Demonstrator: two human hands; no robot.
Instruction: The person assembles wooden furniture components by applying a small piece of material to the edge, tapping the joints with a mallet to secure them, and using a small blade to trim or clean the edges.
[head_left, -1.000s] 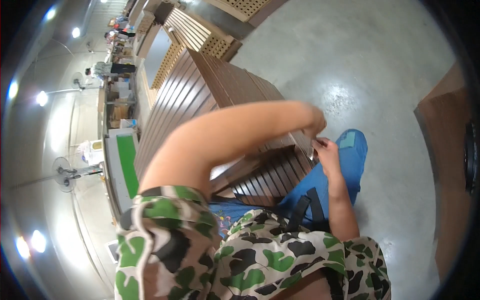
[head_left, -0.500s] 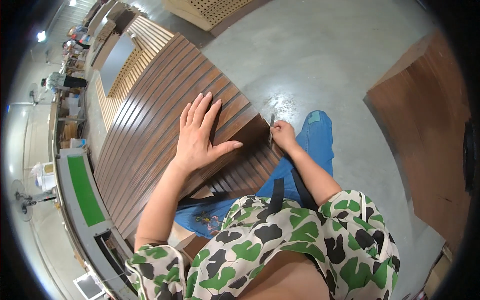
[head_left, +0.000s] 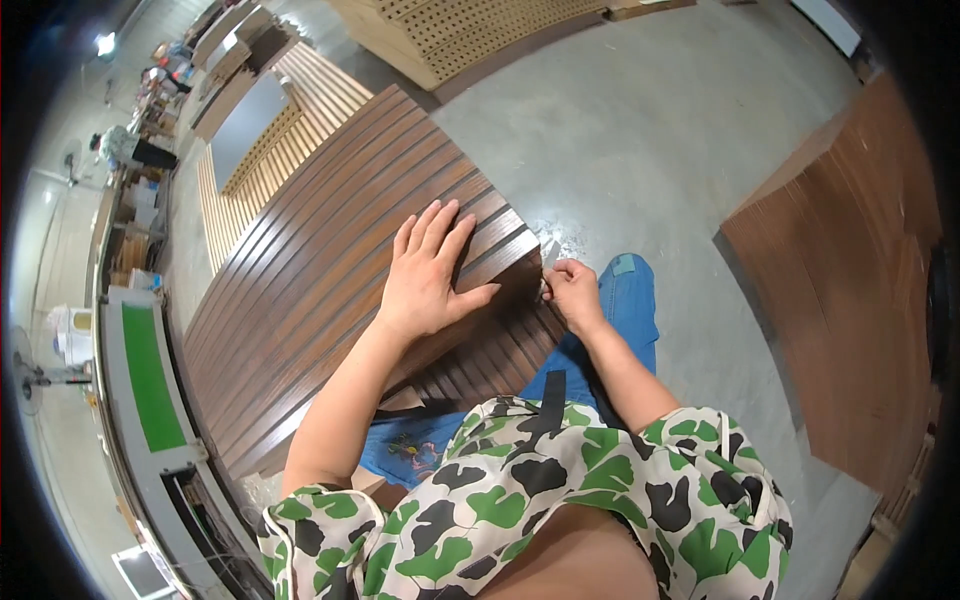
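Note:
A dark brown slatted wood panel [head_left: 330, 220] spreads out in front of me, raised grooves running along its length. Flat on its top surface lies my left hand [head_left: 424, 285], fingers stretched out and thumb apart near the panel's near edge. At the panel's right end, my right hand [head_left: 573, 294] is closed around a thin grey metal blade [head_left: 552, 256], whose tip sticks up past the fingers beside the panel's corner. How the blade meets the edge is hard to make out. Beneath the raised panel, another dark slatted panel [head_left: 490, 355] shows, close to my legs.
Pale slatted panels [head_left: 322, 85] lie beyond, bearing a grey-blue sheet [head_left: 243, 125]. A perforated tan board stack [head_left: 470, 40] sits at the far side. Tall stacked brown boards [head_left: 835, 270] stand on the right. A bench with a green strip [head_left: 150, 375] runs along the left; a person [head_left: 125, 148] stands far off.
My view has shifted, so more of the perforated boards shows. Relative to the panel, my left hand stays put. My right hand remains at the panel's end, with the blade now tilted differently.

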